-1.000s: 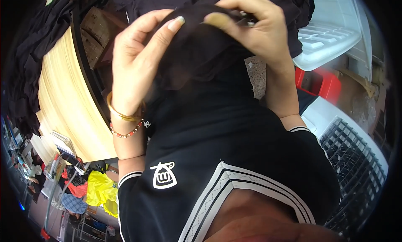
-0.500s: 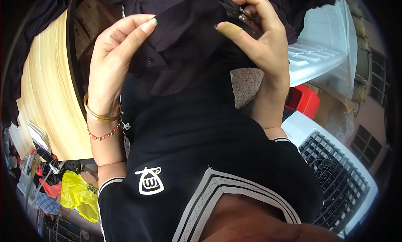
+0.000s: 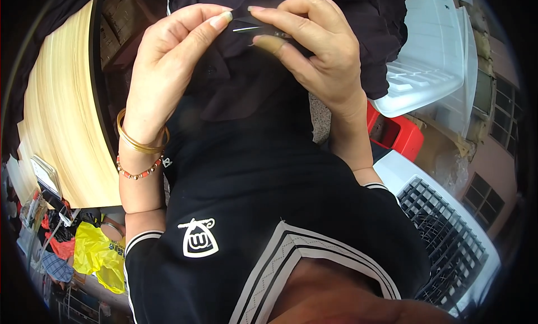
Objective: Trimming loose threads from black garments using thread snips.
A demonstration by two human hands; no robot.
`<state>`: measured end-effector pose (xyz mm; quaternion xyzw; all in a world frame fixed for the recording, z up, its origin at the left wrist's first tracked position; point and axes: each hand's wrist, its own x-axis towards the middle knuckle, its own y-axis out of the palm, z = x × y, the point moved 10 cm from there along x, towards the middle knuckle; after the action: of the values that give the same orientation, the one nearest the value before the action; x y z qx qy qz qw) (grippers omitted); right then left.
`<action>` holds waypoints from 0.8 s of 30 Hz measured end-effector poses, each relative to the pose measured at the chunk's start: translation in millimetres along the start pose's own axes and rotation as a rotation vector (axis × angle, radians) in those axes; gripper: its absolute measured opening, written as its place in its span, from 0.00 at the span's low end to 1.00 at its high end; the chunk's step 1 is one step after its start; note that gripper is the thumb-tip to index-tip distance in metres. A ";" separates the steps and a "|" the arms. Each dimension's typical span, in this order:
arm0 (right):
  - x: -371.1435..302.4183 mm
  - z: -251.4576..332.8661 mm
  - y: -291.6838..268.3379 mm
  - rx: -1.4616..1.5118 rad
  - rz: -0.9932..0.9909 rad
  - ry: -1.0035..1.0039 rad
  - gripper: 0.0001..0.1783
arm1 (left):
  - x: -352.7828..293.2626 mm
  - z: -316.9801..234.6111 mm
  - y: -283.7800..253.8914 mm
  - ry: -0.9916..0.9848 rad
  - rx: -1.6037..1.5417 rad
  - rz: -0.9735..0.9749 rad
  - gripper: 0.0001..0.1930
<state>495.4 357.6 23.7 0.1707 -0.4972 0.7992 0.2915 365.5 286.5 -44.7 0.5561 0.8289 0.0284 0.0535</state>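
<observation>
A dark purple-black garment (image 3: 246,94) with a button lies across my lap. My left hand (image 3: 174,52) is closed, pinching the edge of the cloth between thumb and forefinger. Close to the right of that pinch, my right hand (image 3: 319,49) curls around small thread snips (image 3: 246,29). One thin bright blade points left, toward my left fingertips; most of the dark handle is hidden in my palm. Tan tape wraps my right thumb. The right forefinger's tip is near the cloth, but I cannot tell whether it touches.
A pale wooden tabletop (image 3: 61,111) stands to my left, with a yellow plastic bag (image 3: 98,257) below it. At right are a translucent plastic bin (image 3: 426,66), a red plastic container (image 3: 406,139) and a white-framed chair with a dark lattice (image 3: 443,234). Cardboard boxes (image 3: 120,24) sit behind the tabletop.
My right hand has moved left, bringing the snips close to my left fingertips, and the blade now shows. My left hand has shifted slightly up and right, still pinching the garment.
</observation>
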 end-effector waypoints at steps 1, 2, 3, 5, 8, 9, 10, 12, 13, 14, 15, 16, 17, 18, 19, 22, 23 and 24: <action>0.4 -0.7 0.0 0.003 -0.016 0.000 0.22 | -0.5 0.7 -1.1 -0.001 -0.001 -0.005 0.11; 1.0 -1.8 0.8 0.006 -0.013 -0.003 0.22 | -0.8 1.0 -0.6 0.003 0.013 0.002 0.11; 1.4 -2.0 0.3 0.000 -0.015 -0.017 0.22 | -0.8 1.3 -0.2 0.007 0.028 0.009 0.11; 2.8 -0.4 -1.5 -0.009 -0.015 -0.030 0.22 | 1.0 0.2 0.7 0.034 0.062 0.028 0.11; 15.1 14.5 -3.8 0.010 0.055 -0.047 0.23 | 2.8 -4.0 3.0 0.076 0.130 0.055 0.12; 20.3 14.7 -5.8 0.024 0.086 0.045 0.20 | 3.0 -5.7 4.2 0.092 0.163 0.066 0.12; 22.5 10.8 -5.6 0.036 0.114 0.137 0.17 | 3.3 -6.3 4.6 0.092 0.162 0.063 0.12; 25.1 12.6 -6.0 0.043 0.108 0.128 0.17 | 3.3 -10.3 6.8 0.122 0.155 0.075 0.12; 25.9 13.3 -6.5 0.047 0.100 0.122 0.17 | 4.7 -10.5 5.1 0.122 0.152 0.072 0.12; 26.1 13.1 -5.9 0.047 0.104 0.121 0.17 | 6.5 -5.6 7.1 0.075 0.170 0.117 0.12; 26.2 13.2 -5.2 0.040 0.109 0.112 0.16 | 7.5 -0.3 9.7 0.029 0.187 0.162 0.12; 26.0 13.0 -4.7 0.035 0.112 0.104 0.16 | 8.1 0.1 9.1 0.028 0.186 0.160 0.12; 25.8 12.2 -4.3 0.036 0.114 0.104 0.16 | 8.5 1.6 9.3 0.017 0.171 0.166 0.12; 25.5 11.3 -3.2 0.047 0.124 0.104 0.16 | 8.4 3.1 9.7 0.006 0.156 0.173 0.12; 25.4 10.5 -2.2 0.059 0.133 0.103 0.16 | 7.8 2.8 9.4 0.005 0.154 0.170 0.12; 24.1 8.2 -0.1 0.097 0.140 0.091 0.15 | 5.3 6.4 5.6 -0.021 0.139 0.145 0.12; 22.3 -8.3 10.7 0.096 0.140 0.090 0.15 | 4.7 8.8 4.3 -0.019 0.109 0.139 0.12; 18.4 -6.7 7.0 0.200 -0.051 -0.235 0.15 | 5.2 9.2 4.5 -0.016 0.077 0.138 0.13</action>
<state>476.8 366.6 26.2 0.3037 -0.4414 0.8115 0.2332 368.8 292.9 -53.6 0.6136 0.7888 -0.0043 0.0364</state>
